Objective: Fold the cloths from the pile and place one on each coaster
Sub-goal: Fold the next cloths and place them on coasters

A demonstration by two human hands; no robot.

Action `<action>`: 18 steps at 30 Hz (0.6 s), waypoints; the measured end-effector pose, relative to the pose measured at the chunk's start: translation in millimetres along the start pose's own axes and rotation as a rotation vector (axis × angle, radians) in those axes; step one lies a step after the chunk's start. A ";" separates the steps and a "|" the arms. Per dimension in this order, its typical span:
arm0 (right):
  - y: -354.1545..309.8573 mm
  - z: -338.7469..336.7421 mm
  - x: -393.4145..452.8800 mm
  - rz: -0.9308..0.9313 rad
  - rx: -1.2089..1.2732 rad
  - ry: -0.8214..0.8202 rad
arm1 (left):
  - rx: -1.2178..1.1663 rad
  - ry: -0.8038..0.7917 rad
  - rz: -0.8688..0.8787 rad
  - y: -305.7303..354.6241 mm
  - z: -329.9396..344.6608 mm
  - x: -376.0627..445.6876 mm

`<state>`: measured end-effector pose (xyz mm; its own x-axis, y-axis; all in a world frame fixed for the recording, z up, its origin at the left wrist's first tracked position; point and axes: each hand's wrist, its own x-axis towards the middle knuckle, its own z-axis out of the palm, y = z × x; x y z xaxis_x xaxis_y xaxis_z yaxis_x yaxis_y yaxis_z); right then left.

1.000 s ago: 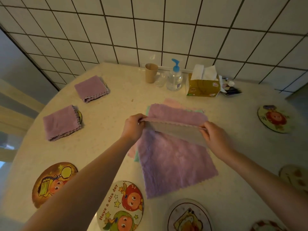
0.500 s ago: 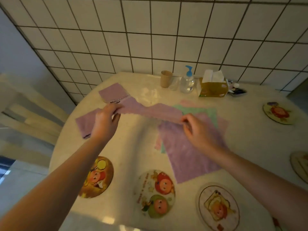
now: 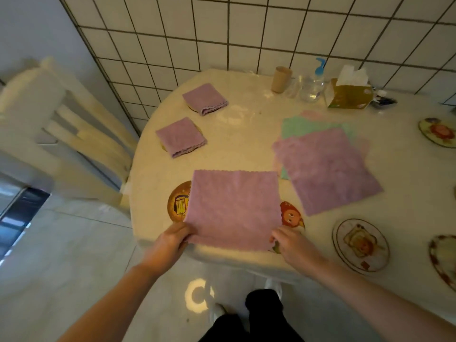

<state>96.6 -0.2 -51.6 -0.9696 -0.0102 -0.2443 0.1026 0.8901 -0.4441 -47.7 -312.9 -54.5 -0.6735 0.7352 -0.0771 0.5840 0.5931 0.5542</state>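
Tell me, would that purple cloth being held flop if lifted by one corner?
Probably. The purple cloth drapes over the table edge between the left hand and right hand. It looks thin, likely light, and unlikely to slide.

Round table (image 3: pixel 246 146) (speckled) bears cloths (image 3: pixel 325 166), coasters (image 3: pixel 360 245), bottle (image 3: pixel 313 85).

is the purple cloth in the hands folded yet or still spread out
Spread out: the purple cloth lies as one flat square, left hand and right hand pinching its near corners.

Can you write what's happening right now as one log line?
left hand: pinching purple cloth | right hand: pinching same | cloth: spread flat, unfolded
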 end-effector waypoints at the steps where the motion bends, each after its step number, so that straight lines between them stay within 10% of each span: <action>1: -2.4 5.5 -5.1 -0.027 -0.013 0.026 | -0.004 -0.009 0.002 -2.3 2.6 -8.1; 18: 21.7 -35.3 62.6 0.471 0.404 0.461 | -0.596 0.241 -0.632 -12.2 -30.7 88.5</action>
<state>30.2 34.6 -46.1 -0.7891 0.5979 -0.1410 0.5141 0.5170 -0.6845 -128.4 -265.1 -42.7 -0.9052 0.2015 -0.3741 -0.2136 0.5455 0.8104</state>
